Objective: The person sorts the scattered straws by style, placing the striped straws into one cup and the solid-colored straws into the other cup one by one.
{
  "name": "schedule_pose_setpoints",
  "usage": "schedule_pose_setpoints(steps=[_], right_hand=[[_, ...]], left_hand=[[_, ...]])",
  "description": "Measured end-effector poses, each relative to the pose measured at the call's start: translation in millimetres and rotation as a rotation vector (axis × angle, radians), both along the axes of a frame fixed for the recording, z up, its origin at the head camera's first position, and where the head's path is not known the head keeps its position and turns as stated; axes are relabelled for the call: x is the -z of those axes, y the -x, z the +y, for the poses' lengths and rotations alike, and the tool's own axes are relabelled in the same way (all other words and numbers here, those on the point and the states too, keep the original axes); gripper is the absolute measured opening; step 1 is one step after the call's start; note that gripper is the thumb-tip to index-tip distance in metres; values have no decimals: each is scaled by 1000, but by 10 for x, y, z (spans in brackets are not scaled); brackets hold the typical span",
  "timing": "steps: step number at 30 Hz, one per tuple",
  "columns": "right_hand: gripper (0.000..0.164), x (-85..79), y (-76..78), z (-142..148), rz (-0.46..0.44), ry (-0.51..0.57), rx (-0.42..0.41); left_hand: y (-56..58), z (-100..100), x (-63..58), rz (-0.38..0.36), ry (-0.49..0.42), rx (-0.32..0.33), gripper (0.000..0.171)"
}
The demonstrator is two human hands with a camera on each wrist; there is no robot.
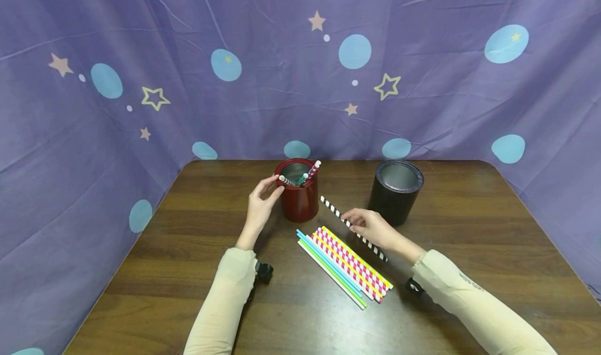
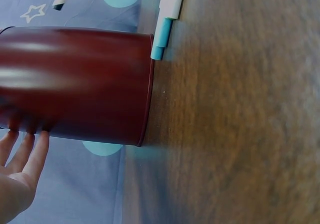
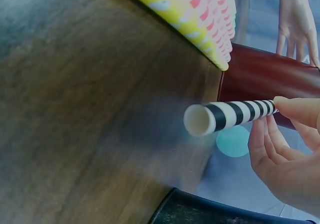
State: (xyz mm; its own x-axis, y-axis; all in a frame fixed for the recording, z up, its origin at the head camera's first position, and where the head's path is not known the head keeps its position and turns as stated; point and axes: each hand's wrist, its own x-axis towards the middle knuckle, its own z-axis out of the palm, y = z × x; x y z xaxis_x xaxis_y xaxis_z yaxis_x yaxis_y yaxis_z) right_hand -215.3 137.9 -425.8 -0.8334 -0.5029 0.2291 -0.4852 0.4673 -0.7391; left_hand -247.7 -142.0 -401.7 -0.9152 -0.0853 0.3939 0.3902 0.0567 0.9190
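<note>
Right of the red canister (image 1: 300,204), the right hand (image 1: 373,228) pinches a striped straw (image 3: 230,115) mid-length, which could let it swivel; the left hand (image 1: 260,203) touches the canister, fingers apart.

Red canister (image 2: 80,84), its mouth beyond the left-wrist view's edge

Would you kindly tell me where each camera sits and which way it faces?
Head: worn on the head, facing forward and down over the red canister, black canister and coloured straws; the left hand, right hand and both sleeves show.
Left wrist: on that wrist, facing the red canister's side; part of the left hand shows.
Right wrist: on that wrist, facing along the black-and-white straw; the right hand shows, with the left hand beyond.
Both wrist views share the red canister.
</note>
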Motion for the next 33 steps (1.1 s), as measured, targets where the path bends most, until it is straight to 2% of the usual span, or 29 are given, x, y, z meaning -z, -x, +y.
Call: schedule_pose_setpoints(steps=[16, 23, 33], right_hand=[[26, -154, -19, -7, 26, 105, 64], [25, -560, -229, -109, 19, 152, 102], [30, -665, -223, -148, 39, 227, 120]], left_hand=[[3, -7, -1, 0, 16, 2, 33], [3, -4, 2, 5, 11, 0, 33], [-11, -2, -16, -3, 12, -9, 32]])
